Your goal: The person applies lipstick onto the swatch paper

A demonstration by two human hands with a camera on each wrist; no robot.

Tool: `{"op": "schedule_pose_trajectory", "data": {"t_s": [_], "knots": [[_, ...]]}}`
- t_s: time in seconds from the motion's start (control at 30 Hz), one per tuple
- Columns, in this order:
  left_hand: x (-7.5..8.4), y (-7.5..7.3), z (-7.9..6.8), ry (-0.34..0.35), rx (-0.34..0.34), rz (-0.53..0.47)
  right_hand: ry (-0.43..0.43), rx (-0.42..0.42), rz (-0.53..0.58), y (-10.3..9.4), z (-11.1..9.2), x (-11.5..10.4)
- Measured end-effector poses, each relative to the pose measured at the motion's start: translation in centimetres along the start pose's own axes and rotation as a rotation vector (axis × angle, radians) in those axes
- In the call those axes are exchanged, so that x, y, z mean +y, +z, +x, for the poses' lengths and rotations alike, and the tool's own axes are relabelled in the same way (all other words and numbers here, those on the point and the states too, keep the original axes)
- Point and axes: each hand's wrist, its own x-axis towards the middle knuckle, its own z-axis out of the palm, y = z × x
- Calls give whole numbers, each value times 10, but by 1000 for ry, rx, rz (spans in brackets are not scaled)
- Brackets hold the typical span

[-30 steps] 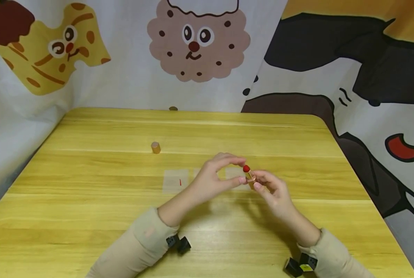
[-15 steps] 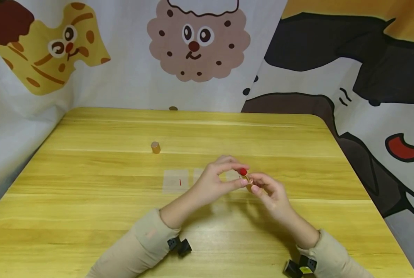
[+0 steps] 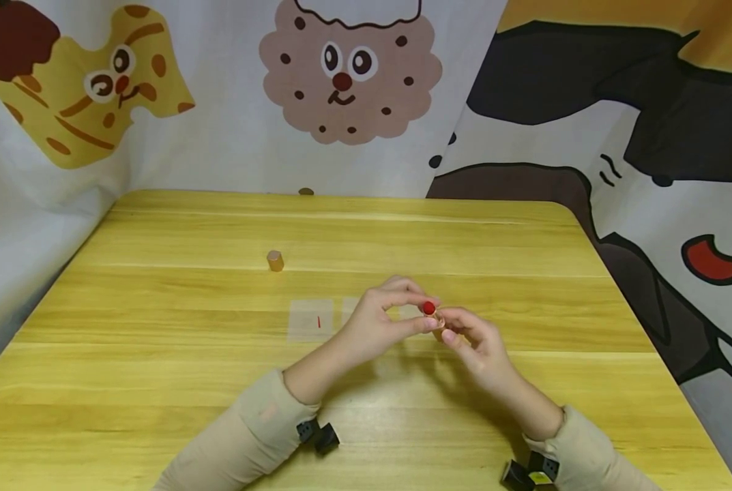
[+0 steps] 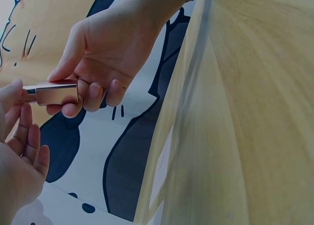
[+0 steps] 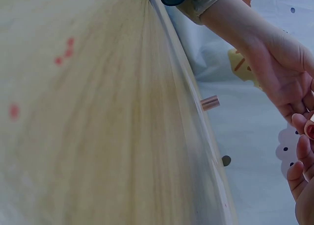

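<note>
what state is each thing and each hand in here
Copper-coloured metallic lipstick tube: uncapped, red tip exposed
Copper-coloured cylindrical cap: off, upright on the yellow wood-grain table
Left white square paper: flat, bearing a red stroke
Middle white square paper: flat, partly hidden
Right white square paper: flat, mostly hidden
Left hand: pinching the tube's upper end
Right hand: holding its base

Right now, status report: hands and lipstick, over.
Left hand pinching lipstick near its red tip; right hand gripping the other end. Cap standing apart on the table, not in the way.
</note>
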Motion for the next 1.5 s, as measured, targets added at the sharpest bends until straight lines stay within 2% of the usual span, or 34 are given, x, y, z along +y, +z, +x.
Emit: {"op": "schedule_pose_trajectory", "data": {"t_s": [0.17, 0.57, 0.97, 1.3, 1.5], "knots": [[0, 0, 0, 19, 8, 0, -1, 1, -8, 0, -1, 0], [-3, 1, -1, -5, 34, -65, 8, 7, -57, 1, 0, -1], [-6, 3, -1, 42, 68, -14, -44, 1, -78, 1, 0, 3], [-4, 5, -4, -22, 66, -39, -43, -11, -106, 3, 0, 2], [-4, 6, -5, -33, 61, -57, -35, -17, -101, 3, -1, 3]]}}
